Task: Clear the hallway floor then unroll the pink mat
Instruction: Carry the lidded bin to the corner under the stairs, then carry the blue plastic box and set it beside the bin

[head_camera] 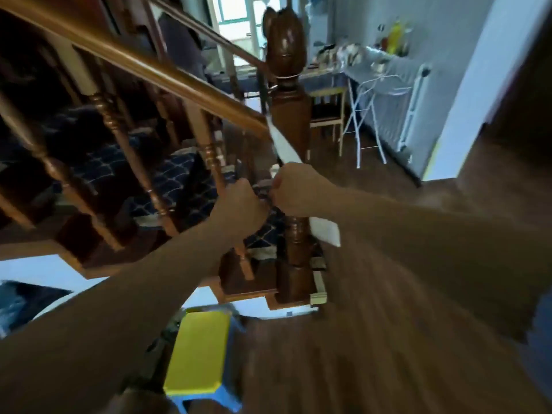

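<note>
Dark wooden floor (pixel 373 339), lower right of the frame: bare boards, blurred by motion. Brown wooden stair banister (pixel 143 64), upper left to centre, ends at a carved newel post (pixel 291 121). Yellow-topped plastic stool with blue legs (pixel 198 351), bottom centre, stands on the floor beside the stair base and, I judge, remains to be cleared. My left hand (pixel 239 204) and right hand (pixel 298 189), centre, are both closed into fists; a white flat strip (pixel 283 144) passes through the right fist, its lower end showing below my wrist. What the left fingers hold I cannot tell. To do this well, I should keep both grips firm and set the strip well off the floor. The pink mat is nowhere in view.
</note>
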{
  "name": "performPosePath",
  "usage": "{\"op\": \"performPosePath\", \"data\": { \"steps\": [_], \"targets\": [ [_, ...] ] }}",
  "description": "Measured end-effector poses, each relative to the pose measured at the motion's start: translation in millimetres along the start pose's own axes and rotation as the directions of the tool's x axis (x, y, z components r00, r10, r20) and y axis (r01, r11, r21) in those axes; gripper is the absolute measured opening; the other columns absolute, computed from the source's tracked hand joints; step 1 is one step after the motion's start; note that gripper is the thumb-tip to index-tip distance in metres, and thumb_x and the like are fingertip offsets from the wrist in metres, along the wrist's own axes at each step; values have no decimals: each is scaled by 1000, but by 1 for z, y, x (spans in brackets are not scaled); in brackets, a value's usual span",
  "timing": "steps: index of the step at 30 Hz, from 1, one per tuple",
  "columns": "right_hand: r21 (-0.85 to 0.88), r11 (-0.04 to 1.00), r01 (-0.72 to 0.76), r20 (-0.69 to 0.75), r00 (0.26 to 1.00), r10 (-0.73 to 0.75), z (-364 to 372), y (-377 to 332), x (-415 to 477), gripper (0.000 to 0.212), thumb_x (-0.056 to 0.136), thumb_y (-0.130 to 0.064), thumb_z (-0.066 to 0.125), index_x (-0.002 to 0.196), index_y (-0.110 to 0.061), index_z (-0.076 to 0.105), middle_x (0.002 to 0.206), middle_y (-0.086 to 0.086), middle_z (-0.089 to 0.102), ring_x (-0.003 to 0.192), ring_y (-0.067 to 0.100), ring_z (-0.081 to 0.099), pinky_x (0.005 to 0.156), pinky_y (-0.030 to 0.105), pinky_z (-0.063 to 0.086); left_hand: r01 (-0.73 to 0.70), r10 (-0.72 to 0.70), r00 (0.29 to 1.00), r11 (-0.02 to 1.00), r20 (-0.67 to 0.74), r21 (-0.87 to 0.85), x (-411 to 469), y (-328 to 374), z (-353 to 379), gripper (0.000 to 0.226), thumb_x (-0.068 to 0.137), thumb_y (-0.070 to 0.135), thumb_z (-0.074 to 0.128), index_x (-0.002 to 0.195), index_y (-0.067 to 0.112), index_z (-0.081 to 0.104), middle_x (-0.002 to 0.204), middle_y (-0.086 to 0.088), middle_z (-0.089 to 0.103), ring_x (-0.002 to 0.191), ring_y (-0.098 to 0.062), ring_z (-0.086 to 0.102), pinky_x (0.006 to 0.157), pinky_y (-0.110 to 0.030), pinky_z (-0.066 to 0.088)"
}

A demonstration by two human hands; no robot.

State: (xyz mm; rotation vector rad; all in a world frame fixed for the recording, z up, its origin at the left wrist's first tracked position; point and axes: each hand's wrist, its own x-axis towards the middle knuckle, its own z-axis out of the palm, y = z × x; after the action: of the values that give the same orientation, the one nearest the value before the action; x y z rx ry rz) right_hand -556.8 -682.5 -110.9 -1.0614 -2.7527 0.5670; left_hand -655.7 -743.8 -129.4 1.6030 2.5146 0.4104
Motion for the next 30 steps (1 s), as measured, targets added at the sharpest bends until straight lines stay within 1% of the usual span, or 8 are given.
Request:
{"op": "performPosePath", "data": {
  "steps": [4, 6, 9, 13, 19, 25, 28, 30],
  "targets": [
    [3, 990, -138, -191, 972, 136, -48, 142, -29, 27, 94, -20, 52, 100, 0, 69, 104, 16, 68, 98, 27, 63, 64, 21, 34, -176, 186, 982, 958, 21, -225, 47, 127, 39, 21, 90, 20, 54, 97, 0, 60, 104, -24, 62, 94, -36, 60, 81, -40, 49],
    [27, 976, -215, -252, 943, 215, -72, 201, -51, 30, 92, -25, 54, 98, 0, 69, 104, 16, 68, 93, 25, 62, 68, 24, 38, -221, 243, 969, 934, 45, -281, 65, 191, 62, 23, 86, 25, 55, 87, 3, 61, 102, -20, 63, 92, -35, 60, 75, -39, 48],
    [78, 924, -374, -312, 871, 379, -101, 276, -81, 35, 90, -29, 54, 105, -2, 70, 109, 14, 68, 102, 27, 63, 83, 30, 48, -308, 355, 932, 880, 71, -362, 84, 273, 89, 29, 85, 31, 58, 97, 5, 62, 104, -16, 65, 98, -32, 62, 77, -35, 48],
    [167, 811, -561, -338, 740, 581, -132, 365, -126, 34, 92, -26, 48, 102, 0, 68, 101, 14, 67, 96, 27, 62, 72, 29, 45, -434, 531, 843, 770, 90, -468, 104, 376, 132, 19, 86, 24, 58, 102, 13, 63, 95, -4, 66, 81, -18, 61, 60, -14, 39],
    [288, 575, -766, -401, 450, 798, -175, 482, -187, 33, 94, -25, 49, 106, -2, 68, 109, 13, 67, 101, 28, 62, 81, 29, 50, -566, 713, 681, 657, 167, -498, 142, 524, 194, 36, 89, 37, 53, 119, 19, 58, 115, 1, 62, 96, -21, 61, 81, -30, 48],
    [433, 284, -856, -367, 120, 922, -219, 590, -228, 24, 92, -12, 49, 105, 2, 63, 107, 16, 64, 98, 32, 61, 72, 30, 48, -615, 826, 511, 543, 236, -572, 183, 662, 239, 33, 90, 26, 53, 122, 18, 55, 123, -4, 58, 103, -27, 60, 83, -34, 50],
    [478, 138, -867, -355, -47, 934, -234, 638, -242, 12, 90, -6, 47, 82, 0, 54, 89, 14, 55, 74, 26, 48, 47, 25, 37, -645, 861, 446, 498, 243, -580, 199, 724, 262, 31, 90, 27, 53, 120, 18, 56, 119, -3, 60, 97, -26, 61, 71, -27, 46],
    [502, 85, -860, -339, -106, 935, -242, 673, -249, 16, 91, -9, 49, 82, -1, 59, 88, 14, 58, 75, 25, 48, 55, 25, 41, -661, 877, 401, 477, 264, -580, 207, 763, 280, 30, 91, 28, 51, 120, 19, 56, 119, -2, 59, 89, -22, 58, 61, -23, 40]
  ]
}}
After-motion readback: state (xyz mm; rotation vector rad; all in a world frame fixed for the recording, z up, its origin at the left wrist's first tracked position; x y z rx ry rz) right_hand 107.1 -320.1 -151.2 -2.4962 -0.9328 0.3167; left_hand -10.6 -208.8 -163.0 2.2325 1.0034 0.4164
